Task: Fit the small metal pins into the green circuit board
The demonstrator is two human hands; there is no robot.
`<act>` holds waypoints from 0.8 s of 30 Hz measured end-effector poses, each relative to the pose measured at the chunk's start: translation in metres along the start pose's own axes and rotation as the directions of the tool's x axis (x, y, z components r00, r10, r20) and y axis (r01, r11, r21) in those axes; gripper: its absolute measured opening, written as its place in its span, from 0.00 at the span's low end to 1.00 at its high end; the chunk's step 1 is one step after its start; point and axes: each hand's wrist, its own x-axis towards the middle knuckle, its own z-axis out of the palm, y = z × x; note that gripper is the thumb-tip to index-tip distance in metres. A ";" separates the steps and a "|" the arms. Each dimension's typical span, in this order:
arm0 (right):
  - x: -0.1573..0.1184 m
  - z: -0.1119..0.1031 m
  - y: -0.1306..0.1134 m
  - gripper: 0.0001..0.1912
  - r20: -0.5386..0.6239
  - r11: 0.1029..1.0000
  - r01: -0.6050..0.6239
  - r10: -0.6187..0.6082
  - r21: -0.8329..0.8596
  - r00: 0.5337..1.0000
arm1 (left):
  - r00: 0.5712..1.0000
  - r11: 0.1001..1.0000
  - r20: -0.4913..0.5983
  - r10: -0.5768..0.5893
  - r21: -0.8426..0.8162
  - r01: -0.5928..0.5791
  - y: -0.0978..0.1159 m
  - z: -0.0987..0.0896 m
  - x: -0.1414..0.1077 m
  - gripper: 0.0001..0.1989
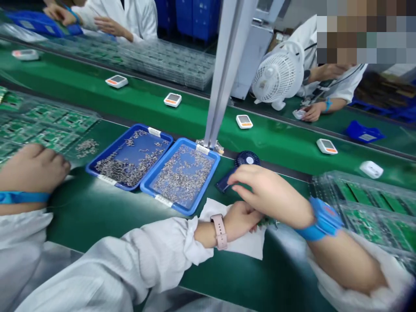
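Observation:
My left hand (238,222), with a pink watch strap at its wrist, rests on a white cloth or paper sheet (240,251). Its fingers are curled down at a small green circuit board (268,222), mostly hidden beneath both hands. Above and partly across it is my right hand (268,188), wearing a blue wristband. Its thumb and forefinger are apart, pointing left, with nothing visible between them. Just beyond the right fingertips lies a small dark blue handheld fan (224,184). Left of the sheet are two blue trays (144,187) (92,170) of small metal parts.
A co-worker's hand (32,169) rests at the left beside circuit board panels (48,115) and loose metal parts (87,148). More panels (364,221) lie right. A metal post (224,73) rises before a green conveyor (201,112) carrying white devices (244,121). Co-workers sit opposite, near a white fan (276,76).

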 end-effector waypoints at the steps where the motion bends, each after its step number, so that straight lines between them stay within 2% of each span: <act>1: 0.021 0.003 -0.002 0.10 0.040 0.999 0.024 -0.022 -0.037 0.999 | 1.000 1.000 0.000 0.022 0.020 -0.022 0.000 0.000 -0.003 0.21; 6: 0.109 0.038 -0.003 0.09 0.092 0.979 0.113 -0.099 -0.171 0.991 | 0.997 0.994 -0.006 0.073 0.083 -0.072 0.003 -0.003 -0.010 0.22; 10: 0.144 0.066 0.001 0.06 0.107 0.976 0.103 -0.084 -0.194 0.991 | 0.996 0.997 -0.031 0.080 0.016 -0.080 0.008 -0.005 -0.009 0.17; 13: 0.151 0.080 0.007 0.04 0.143 0.983 0.090 -0.068 -0.158 0.987 | 0.990 0.992 -0.068 0.127 -0.001 -0.127 0.008 -0.007 -0.009 0.16; 17: 0.149 0.085 0.012 0.05 0.164 0.998 0.031 -0.021 -0.061 0.986 | 0.987 0.988 -0.026 0.156 0.027 -0.155 0.002 -0.009 -0.010 0.16; 20: 0.146 0.075 0.010 0.04 0.164 1.000 0.010 -0.010 0.006 0.986 | 0.988 0.986 0.002 0.153 0.063 -0.153 0.000 -0.008 -0.009 0.18; 24: 0.131 0.048 0.007 0.03 0.176 0.947 -0.061 0.005 0.315 0.984 | 0.998 0.989 0.016 0.052 0.134 -0.054 -0.002 -0.004 -0.001 0.23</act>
